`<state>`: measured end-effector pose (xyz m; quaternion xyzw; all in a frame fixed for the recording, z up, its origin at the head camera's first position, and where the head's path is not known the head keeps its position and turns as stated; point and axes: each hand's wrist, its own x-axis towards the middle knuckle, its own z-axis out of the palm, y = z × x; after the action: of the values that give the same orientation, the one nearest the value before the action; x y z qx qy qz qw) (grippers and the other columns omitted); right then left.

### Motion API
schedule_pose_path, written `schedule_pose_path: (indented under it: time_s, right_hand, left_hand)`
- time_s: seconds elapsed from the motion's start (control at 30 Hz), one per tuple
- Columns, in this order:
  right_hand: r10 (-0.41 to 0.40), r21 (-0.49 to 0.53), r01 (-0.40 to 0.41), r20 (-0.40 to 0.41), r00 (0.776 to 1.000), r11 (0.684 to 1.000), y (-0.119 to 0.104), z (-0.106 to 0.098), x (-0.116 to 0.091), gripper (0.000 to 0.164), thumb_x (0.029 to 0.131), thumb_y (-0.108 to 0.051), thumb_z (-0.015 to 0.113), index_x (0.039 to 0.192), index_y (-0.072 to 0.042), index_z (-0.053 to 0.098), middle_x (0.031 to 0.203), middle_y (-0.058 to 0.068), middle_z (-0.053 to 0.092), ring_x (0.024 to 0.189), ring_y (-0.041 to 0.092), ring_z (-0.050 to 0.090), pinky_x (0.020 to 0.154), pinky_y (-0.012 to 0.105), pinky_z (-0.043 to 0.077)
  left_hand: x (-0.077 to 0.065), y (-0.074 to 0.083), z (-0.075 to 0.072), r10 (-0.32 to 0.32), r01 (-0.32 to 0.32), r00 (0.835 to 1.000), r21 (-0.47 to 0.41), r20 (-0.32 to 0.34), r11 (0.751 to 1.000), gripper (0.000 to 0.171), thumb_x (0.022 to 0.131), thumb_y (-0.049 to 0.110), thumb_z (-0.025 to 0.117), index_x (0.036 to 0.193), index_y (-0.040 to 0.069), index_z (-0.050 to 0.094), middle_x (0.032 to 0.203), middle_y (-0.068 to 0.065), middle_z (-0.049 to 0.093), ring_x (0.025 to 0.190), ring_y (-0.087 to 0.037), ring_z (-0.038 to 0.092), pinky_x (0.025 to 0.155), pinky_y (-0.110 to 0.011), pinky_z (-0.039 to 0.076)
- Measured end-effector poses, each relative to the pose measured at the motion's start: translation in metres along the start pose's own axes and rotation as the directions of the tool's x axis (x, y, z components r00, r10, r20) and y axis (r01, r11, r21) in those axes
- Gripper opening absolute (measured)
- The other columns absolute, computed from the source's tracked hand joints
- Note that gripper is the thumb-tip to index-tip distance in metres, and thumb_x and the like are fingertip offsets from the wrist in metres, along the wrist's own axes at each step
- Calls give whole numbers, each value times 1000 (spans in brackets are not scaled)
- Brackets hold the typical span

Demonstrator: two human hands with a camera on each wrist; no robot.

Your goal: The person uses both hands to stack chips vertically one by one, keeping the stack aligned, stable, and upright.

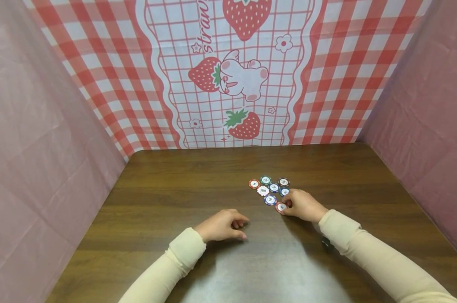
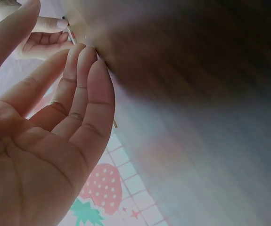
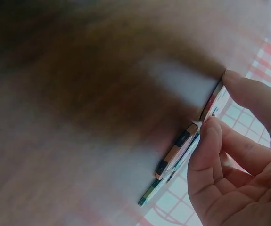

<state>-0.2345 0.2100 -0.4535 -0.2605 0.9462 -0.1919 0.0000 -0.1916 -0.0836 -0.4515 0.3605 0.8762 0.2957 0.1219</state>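
Observation:
My right hand (image 1: 305,205) holds a red poker chip (image 1: 281,207) by its edges. In the right wrist view, thumb and fingertips sit at opposite edges of that chip (image 3: 214,101). Flat on the table beside it lie other poker chips: a blue-rimmed one (image 1: 270,200), a white 500 (image 1: 263,191), a second red (image 1: 254,184), a green (image 1: 265,180), a blue (image 1: 274,187) and a black (image 1: 283,182). The right fingers partly cover another blue chip (image 1: 283,192). My left hand (image 1: 222,225) hovers left of the chips, holding nothing, fingers loosely bent.
The brown wooden table (image 1: 156,189) has rounded far corners. Behind it hangs a red checked cloth (image 1: 326,84) with strawberries. Pink cloths hang on the left (image 1: 43,126) and right (image 1: 429,126) sides. A small dark object (image 1: 326,241) shows under the right cuff.

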Motion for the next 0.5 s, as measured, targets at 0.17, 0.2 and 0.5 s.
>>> schedule_pose_path:
  time_s: [0.17, 0.2, 0.5]
  right_hand:
    - [0, 12, 0, -7, 1000, 1000, 2, 0, 1, 20, 74, -19, 80, 65, -16, 64, 60, -7, 49, 59, 6, 42, 56, 23, 34]
    - [-2, 13, 2, -10, 1000, 1000, 2, 0, 1, 20, 74, -19, 80, 65, -15, 64, 60, -8, 49, 59, 6, 42, 55, 24, 34]
    - [-12, 6, 12, -35, 999, 1000, -2, -1, -2, 21, 74, -20, 80, 65, -15, 62, 63, -4, 54, 61, 6, 43, 57, 24, 36]
  left_hand:
    - [3, 3, 1, 1, -1, 1000, 15, 8, 1000, 45, 80, 21, 80, 119, 3, 68, 99, -6, 68, 87, -16, 64, 80, -20, 51]
    - [3, 4, 2, -2, 2, 1000, 15, 8, 1000, 45, 80, 21, 80, 119, 3, 68, 99, -6, 68, 88, -16, 64, 80, -20, 51]
    - [7, 6, 4, -41, 41, 999, 13, -8, 999, 42, 79, 22, 82, 115, 5, 71, 99, -5, 69, 88, -16, 64, 78, -17, 49]
